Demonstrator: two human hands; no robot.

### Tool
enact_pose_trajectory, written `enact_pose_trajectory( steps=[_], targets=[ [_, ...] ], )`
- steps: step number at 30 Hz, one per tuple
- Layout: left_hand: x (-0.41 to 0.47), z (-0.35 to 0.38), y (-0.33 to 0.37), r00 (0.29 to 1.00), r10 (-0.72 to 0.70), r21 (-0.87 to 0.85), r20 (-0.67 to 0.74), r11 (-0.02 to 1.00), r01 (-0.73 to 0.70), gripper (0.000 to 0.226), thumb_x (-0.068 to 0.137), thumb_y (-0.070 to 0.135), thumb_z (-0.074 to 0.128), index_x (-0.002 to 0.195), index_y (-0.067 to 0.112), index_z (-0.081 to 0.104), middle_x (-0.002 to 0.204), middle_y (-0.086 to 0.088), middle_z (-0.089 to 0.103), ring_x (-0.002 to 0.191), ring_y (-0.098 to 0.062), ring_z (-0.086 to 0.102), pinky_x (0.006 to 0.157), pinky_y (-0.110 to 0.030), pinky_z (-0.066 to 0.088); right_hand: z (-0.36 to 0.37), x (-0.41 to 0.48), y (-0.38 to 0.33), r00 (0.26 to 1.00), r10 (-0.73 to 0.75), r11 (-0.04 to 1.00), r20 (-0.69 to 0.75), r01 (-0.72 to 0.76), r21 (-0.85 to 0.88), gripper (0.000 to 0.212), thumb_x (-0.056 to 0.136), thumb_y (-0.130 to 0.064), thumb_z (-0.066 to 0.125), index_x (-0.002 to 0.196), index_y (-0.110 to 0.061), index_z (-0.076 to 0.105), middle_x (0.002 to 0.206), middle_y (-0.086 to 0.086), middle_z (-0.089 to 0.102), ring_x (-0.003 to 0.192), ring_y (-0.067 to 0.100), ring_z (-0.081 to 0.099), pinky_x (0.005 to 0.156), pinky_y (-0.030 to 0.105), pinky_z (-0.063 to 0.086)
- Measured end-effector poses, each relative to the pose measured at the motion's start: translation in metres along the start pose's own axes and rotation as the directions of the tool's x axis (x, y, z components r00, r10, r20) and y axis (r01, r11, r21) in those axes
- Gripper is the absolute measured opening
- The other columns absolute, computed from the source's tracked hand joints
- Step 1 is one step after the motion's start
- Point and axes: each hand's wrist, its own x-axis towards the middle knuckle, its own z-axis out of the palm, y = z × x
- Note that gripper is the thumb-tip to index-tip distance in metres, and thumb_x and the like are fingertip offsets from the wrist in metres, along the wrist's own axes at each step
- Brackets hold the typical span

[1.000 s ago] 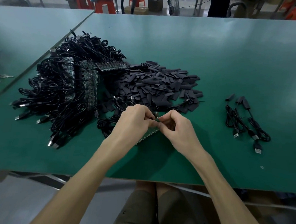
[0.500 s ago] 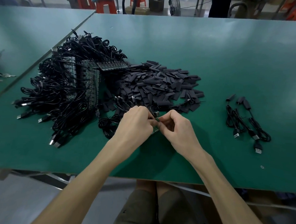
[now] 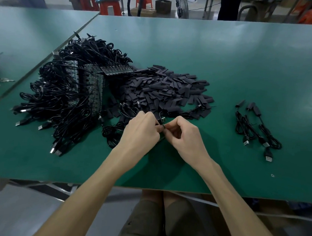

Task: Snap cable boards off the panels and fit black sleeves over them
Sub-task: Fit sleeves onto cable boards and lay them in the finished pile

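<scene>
**While both hands pinch at the panel edge, one cable board is being worked loose**

Since one second ago, the panel shows much less. A long toothed strip was visible under the hands then, and now only a short piece looks out between them, low over the bench. I judge that the panel was turned or drawn under the left palm, so the snapping of one cable board is in progress and no sleeve is on it yet.

The left hand is curled and grips the panel. The right hand is curled too, and its thumb and forefinger pinch the small dark board just at the left fingertips. A black cable loop rises from that place. Whether the board is already free, I cannot tell.

Just behind the hands lies the heap of black sleeves. To its left is the big pile of cables with more panels standing in it. Well apart on the right lie a few finished cables.
</scene>
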Motion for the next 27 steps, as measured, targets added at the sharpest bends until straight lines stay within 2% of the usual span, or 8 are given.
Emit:
enact_pose_trajectory(
  steps=[6, 9, 13, 18, 20, 22, 24, 27],
  targets=[
    [0.000, -0.010, 0.000, 0.999, 0.003, 0.061, 0.036, 0.998, -0.005, 0.030, 0.099, 0.036, 0.063, 0.074, 0.030, 0.048, 0.097, -0.001, 0.053, 0.084, -0.027, 0.056, 0.068, -0.036, 0.040, 0.000, -0.001, -0.004, 1.000, 0.025, 0.997, 0.009, -0.026, 0.071, 0.007, 0.094, -0.008, 0.072, 0.094, -0.009, 0.065, 0.082, -0.001, 0.066, 0.067, 0.002, 0.054, 0.064, 0.013, 0.044],
    [0.001, -0.012, -0.005, 0.999, -0.022, 0.124, 0.034, 0.992, 0.017, 0.026, 0.101, 0.035, 0.059, 0.086, 0.014, 0.058, 0.100, -0.007, 0.056, 0.080, -0.031, 0.057, 0.068, -0.038, 0.042, -0.001, -0.003, -0.003, 0.997, 0.018, 0.998, -0.076, -0.013, 0.060, 0.007, 0.095, -0.007, 0.069, 0.094, -0.010, 0.062, 0.084, 0.001, 0.063, 0.069, 0.004, 0.054, 0.066, 0.014, 0.044],
    [-0.003, -0.025, -0.014, 0.995, -0.047, 0.122, 0.088, 0.992, 0.036, 0.018, 0.102, 0.032, 0.059, 0.094, 0.015, 0.057, 0.102, -0.003, 0.051, 0.085, -0.026, 0.056, 0.073, -0.038, 0.043, -0.004, -0.003, -0.002, 0.988, 0.057, 0.988, -0.144, -0.035, 0.149, 0.007, 0.096, -0.014, 0.069, 0.094, -0.018, 0.063, 0.084, -0.006, 0.065, 0.074, 0.001, 0.059, 0.069, 0.015, 0.048],
    [-0.008, -0.049, -0.023, 0.986, -0.061, 0.466, 0.154, 0.885, -0.018, 0.012, 0.103, 0.020, 0.057, 0.099, 0.010, 0.053, 0.108, -0.009, 0.051, 0.090, -0.029, 0.052, 0.078, -0.039, 0.042, -0.007, 0.001, 0.003, 0.972, 0.140, 0.960, -0.188, -0.087, 0.266, 0.008, 0.095, -0.019, 0.070, 0.098, -0.024, 0.064, 0.088, -0.006, 0.069, 0.083, 0.009, 0.066, 0.075, 0.022, 0.054],
    [-0.010, -0.054, -0.024, 0.988, -0.056, 0.600, 0.144, 0.799, -0.042, 0.005, 0.101, 0.011, 0.056, 0.102, 0.010, 0.051, 0.112, -0.012, 0.049, 0.095, -0.031, 0.047, 0.082, -0.037, 0.035, -0.007, 0.001, 0.004, 0.980, 0.117, 0.964, -0.159, -0.073, 0.257, 0.008, 0.095, -0.017, 0.070, 0.098, -0.022, 0.065, 0.087, -0.008, 0.069, 0.082, 0.007, 0.065, 0.075, 0.021, 0.054],
    [-0.010, -0.054, -0.021, 0.989, -0.035, 0.640, 0.143, 0.766, -0.065, 0.013, 0.098, 0.008, 0.054, 0.110, 0.011, 0.053, 0.115, -0.012, 0.047, 0.107, -0.033, 0.047, 0.092, -0.040, 0.033, -0.005, 0.002, 0.003, 0.993, 0.071, 0.971, -0.096, -0.047, 0.234, 0.009, 0.094, -0.014, 0.071, 0.097, -0.022, 0.067, 0.087, -0.010, 0.069, 0.081, 0.006, 0.064, 0.075, 0.020, 0.053],
    [-0.005, -0.050, -0.013, 0.990, 0.001, 0.528, 0.139, 0.846, -0.074, 0.013, 0.100, 0.012, 0.053, 0.111, 0.016, 0.055, 0.113, -0.006, 0.049, 0.110, -0.030, 0.048, 0.097, -0.042, 0.030, -0.005, 0.002, 0.002, 0.999, 0.037, 0.974, -0.035, -0.029, 0.227, 0.011, 0.093, -0.012, 0.072, 0.096, -0.022, 0.070, 0.087, -0.010, 0.071, 0.081, 0.008, 0.065, 0.074, 0.022, 0.054],
    [0.012, -0.040, -0.001, 0.993, -0.001, 0.086, 0.122, 0.996, -0.009, 0.018, 0.106, 0.020, 0.044, 0.105, 0.015, 0.062, 0.106, -0.003, 0.064, 0.101, -0.028, 0.061, 0.096, -0.042, 0.045, -0.006, 0.003, 0.002, 1.000, 0.006, 0.975, 0.012, -0.008, 0.222, 0.015, 0.090, -0.012, 0.075, 0.094, -0.027, 0.075, 0.086, -0.011, 0.072, 0.076, 0.009, 0.063, 0.067, 0.022, 0.052]
  ],
)
